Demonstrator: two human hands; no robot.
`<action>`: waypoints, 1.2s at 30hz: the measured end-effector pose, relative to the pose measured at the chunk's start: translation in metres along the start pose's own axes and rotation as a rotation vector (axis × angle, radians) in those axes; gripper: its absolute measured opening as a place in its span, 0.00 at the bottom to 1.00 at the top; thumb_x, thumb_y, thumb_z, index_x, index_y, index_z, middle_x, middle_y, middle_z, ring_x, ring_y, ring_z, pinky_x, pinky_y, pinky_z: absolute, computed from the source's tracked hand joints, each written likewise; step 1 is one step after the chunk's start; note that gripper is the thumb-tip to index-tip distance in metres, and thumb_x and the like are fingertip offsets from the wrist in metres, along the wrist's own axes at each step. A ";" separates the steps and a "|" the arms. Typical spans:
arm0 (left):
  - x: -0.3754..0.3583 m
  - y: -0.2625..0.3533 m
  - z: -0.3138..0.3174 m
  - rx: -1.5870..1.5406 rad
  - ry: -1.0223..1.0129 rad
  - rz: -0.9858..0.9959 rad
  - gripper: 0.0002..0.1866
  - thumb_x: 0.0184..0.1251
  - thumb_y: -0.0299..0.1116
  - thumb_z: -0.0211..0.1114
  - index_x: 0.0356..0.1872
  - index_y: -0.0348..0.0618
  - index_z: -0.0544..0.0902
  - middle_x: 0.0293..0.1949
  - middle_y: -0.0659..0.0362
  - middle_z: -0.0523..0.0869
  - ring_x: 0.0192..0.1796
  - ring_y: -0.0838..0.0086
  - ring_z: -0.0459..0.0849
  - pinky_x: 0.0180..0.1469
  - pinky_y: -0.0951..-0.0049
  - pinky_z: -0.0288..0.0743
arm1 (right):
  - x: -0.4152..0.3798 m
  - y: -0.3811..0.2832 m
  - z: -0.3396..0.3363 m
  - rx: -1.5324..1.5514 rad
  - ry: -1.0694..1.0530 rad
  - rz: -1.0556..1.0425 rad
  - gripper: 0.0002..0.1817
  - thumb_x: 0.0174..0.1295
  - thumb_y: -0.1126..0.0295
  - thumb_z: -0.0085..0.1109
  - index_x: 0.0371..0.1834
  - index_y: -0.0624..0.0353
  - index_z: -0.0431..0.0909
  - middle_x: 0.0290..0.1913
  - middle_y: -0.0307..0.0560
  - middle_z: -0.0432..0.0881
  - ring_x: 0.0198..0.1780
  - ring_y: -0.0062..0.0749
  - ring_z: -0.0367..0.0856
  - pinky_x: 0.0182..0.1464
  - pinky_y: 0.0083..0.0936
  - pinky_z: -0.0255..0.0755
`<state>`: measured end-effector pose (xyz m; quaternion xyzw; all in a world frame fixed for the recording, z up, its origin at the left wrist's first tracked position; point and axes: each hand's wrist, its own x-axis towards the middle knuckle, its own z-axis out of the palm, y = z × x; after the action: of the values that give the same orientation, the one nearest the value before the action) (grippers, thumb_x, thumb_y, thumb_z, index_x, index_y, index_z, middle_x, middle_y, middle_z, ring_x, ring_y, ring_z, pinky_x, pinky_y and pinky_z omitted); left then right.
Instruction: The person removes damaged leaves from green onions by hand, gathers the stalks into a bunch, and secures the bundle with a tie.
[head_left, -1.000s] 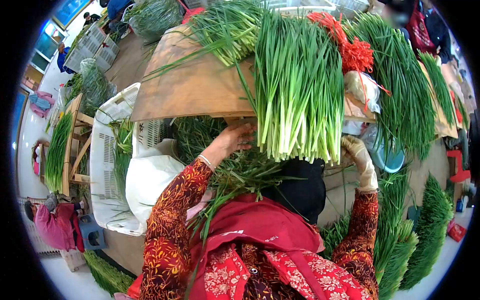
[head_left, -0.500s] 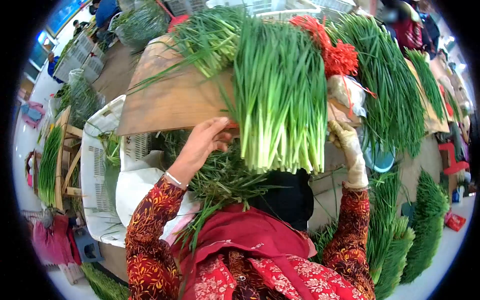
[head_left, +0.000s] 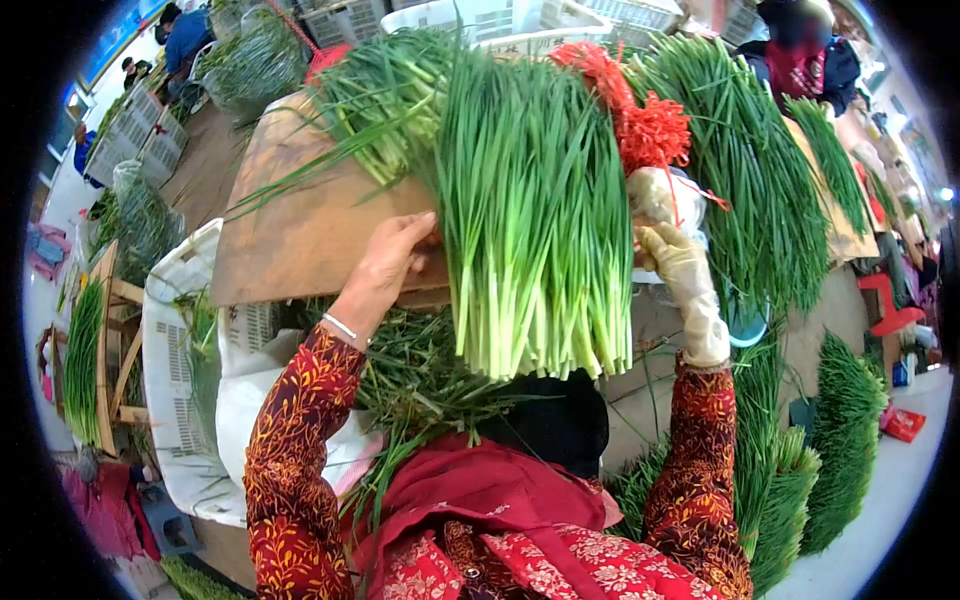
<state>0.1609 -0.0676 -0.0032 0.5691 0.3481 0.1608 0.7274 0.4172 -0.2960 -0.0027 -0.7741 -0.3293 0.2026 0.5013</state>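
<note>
The main bundle of long green stalks [head_left: 540, 220] lies on the wooden desk [head_left: 300, 240], with its pale cut ends overhanging the near edge. The hands are apart, one at each side of the bundle. The bare left hand [head_left: 393, 255] is at the left side, its fingers bent toward the stalks; the fingertips are partly hidden, so whether they grip cannot be told. The right hand [head_left: 675, 255], in a pale glove, is at the right side with its fingers curled; the glove obscures whether anything is held.

A second bunch [head_left: 385, 110] lies at upper left, its right part covered by the main bundle. Red ties [head_left: 652, 130] lie to the right, above a whitish bag [head_left: 655, 195] whose contents are indistinct. A further heap of stalks [head_left: 740, 170] hangs over the desk edge; below it, a blue basin [head_left: 748, 330] is mostly concealed. Loose leaves [head_left: 430, 370] lie below the desk edge, beside a white crate [head_left: 182, 400] partly covered by a white cloth or sack. At upper right, a person [head_left: 805, 65] is blurred and cut off by the frame.
</note>
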 end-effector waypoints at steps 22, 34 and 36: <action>-0.018 0.058 0.036 0.508 0.148 0.354 0.30 0.51 0.43 0.69 0.46 0.32 0.66 0.43 0.57 0.71 0.44 0.76 0.70 0.50 0.77 0.64 | -0.016 -0.120 0.049 0.335 -0.452 0.028 0.13 0.60 0.61 0.56 0.23 0.57 0.74 0.14 0.27 0.63 0.16 0.10 0.58 0.17 0.11 0.49; -0.058 0.097 -0.050 1.120 -0.121 0.500 0.25 0.50 0.45 0.66 0.39 0.36 0.68 0.60 0.45 0.61 0.64 0.57 0.59 0.64 0.66 0.54 | -0.034 -0.157 0.168 -0.102 -0.643 -0.088 0.17 0.60 0.55 0.55 0.35 0.61 0.78 0.15 0.40 0.73 0.18 0.22 0.70 0.24 0.22 0.66; -0.062 0.104 -0.041 1.038 -0.038 0.376 0.30 0.52 0.53 0.62 0.39 0.33 0.70 0.61 0.43 0.60 0.64 0.58 0.59 0.64 0.67 0.54 | -0.037 -0.158 0.167 -0.065 -0.635 -0.047 0.17 0.60 0.55 0.55 0.35 0.61 0.78 0.16 0.41 0.74 0.18 0.22 0.71 0.24 0.22 0.66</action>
<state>0.1061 -0.0460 0.1104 0.9082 0.2609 0.0847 0.3162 0.2348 -0.1706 0.0711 -0.6798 -0.4935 0.4118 0.3532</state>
